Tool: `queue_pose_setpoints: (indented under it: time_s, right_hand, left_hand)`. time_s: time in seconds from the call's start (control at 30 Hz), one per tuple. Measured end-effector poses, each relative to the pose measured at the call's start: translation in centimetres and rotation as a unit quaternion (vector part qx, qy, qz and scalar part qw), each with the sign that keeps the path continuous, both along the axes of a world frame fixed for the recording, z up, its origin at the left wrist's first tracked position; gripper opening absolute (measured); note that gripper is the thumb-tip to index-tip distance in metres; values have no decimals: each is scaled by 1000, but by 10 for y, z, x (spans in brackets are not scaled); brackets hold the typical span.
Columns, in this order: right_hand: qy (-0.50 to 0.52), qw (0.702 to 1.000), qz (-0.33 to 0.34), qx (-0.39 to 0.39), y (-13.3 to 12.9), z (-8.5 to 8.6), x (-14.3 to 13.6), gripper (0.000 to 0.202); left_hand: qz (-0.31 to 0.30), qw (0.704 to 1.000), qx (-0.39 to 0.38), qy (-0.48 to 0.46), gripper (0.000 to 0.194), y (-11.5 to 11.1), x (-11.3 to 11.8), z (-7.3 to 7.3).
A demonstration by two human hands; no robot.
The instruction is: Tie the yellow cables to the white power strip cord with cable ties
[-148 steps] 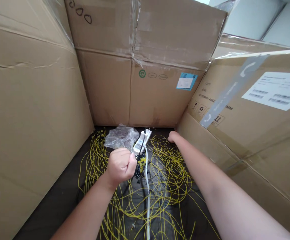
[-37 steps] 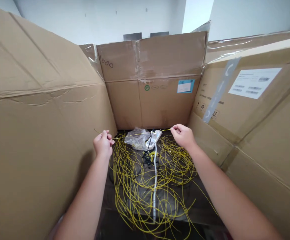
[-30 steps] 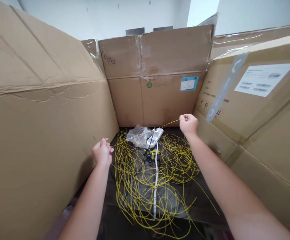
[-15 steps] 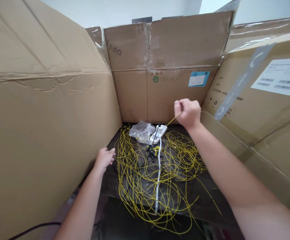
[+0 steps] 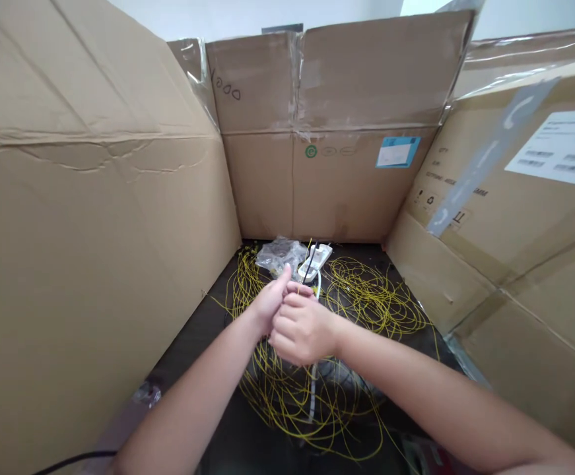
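Observation:
My left hand (image 5: 273, 300) and my right hand (image 5: 301, 330) meet over the middle of the dark table, just in front of the white power strip (image 5: 323, 254). The right hand is closed in a fist against the left. A thin yellow wire (image 5: 309, 247) rises by the left fingertips, which are curled with the thumb raised; what lies between the hands is hidden. Loose yellow wires (image 5: 262, 396) spread below and left of them, and a coil of yellow wires (image 5: 376, 297) lies to the right.
Tall cardboard walls stand at the left (image 5: 94, 264), back (image 5: 337, 191) and right (image 5: 529, 218). A clear plastic bag (image 5: 280, 254) lies beside the power strip. A white cable (image 5: 313, 396) runs toward the table's front edge.
My right hand has come down and left from near the back wall, and my left hand has moved right to meet it. The view has shifted slightly.

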State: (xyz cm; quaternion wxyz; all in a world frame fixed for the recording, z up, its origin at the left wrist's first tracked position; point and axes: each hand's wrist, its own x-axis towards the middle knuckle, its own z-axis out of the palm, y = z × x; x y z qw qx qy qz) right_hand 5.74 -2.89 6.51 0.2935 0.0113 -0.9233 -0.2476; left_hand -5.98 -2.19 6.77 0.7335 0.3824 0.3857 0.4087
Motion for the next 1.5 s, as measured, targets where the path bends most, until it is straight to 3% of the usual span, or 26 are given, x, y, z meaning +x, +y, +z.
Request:
queue_pose_setpoints:
  time_s: [0.1, 0.23, 0.43, 0.5, 0.57, 0.6, 0.63, 0.7, 0.77, 0.8, 0.87, 0.97, 1.13, 1.23, 1.33, 1.5]
  right_hand:
    - [-13, 999, -19, -32, -8, -17, 4, 24]
    - [-28, 994, -68, -75, -12, -34, 15, 21]
    - [-95, 971, -124, -183, -18, -26, 37, 14]
    - [-52, 959, -124, -248, -15, -23, 51, 29]
    - [77, 935, -114, -327, -6, -27, 65, 39]
    - [171, 905, -112, -372, 0, -31, 71, 40]
    - [264, 856, -117, -429, 7, -36, 75, 37]
    - [413, 705, -122, -563, 20, -47, 80, 24]
    - [466, 550, -96, -686, 29, -55, 79, 14]
    - [471, 493, -71, -729, 31, -58, 77, 14]
    - [473, 423, -32, -773, 31, -62, 72, 17]
    - [477, 372, -30, -796, 27, -66, 66, 19]
    - [468, 330, -28, -819, 21, -68, 63, 18]
    - [465, 329, -37, -821, 20, -67, 64, 17]
    - [458, 370, -72, -805, 19, -68, 65, 18]
    - [459, 490, -137, -728, 17, -72, 68, 13]
  left_hand:
    - [-52, 998, 14, -41, 48, 3, 14, -7]
    - [-30, 998, 43, -19, 27, 6, 24, -19]
    - [-1, 999, 51, -20, 22, 22, 33, -29]
    - [25, 998, 52, -33, 21, 28, 33, -33]
    - [28, 996, 62, -51, 20, 33, 31, -38]
    - [13, 996, 65, -60, 20, 34, 31, -41]
    - [-9, 995, 67, -69, 20, 35, 31, -44]
    - [-60, 993, 64, -76, 20, 34, 32, -51]
    - [-94, 991, 60, -70, 21, 32, 33, -56]
    - [-104, 991, 61, -63, 21, 30, 34, -59]
    - [-123, 990, 63, -44, 21, 26, 35, -62]
    - [-154, 986, 70, 1, 20, 21, 34, -63]
    - [-180, 972, 126, 88, 28, 14, 31, -58]
    - [-177, 970, 126, 106, 29, 13, 31, -56]
    - [-168, 972, 114, 118, 28, 14, 33, -57]
    - [-103, 962, 145, 206, 27, 14, 34, -60]
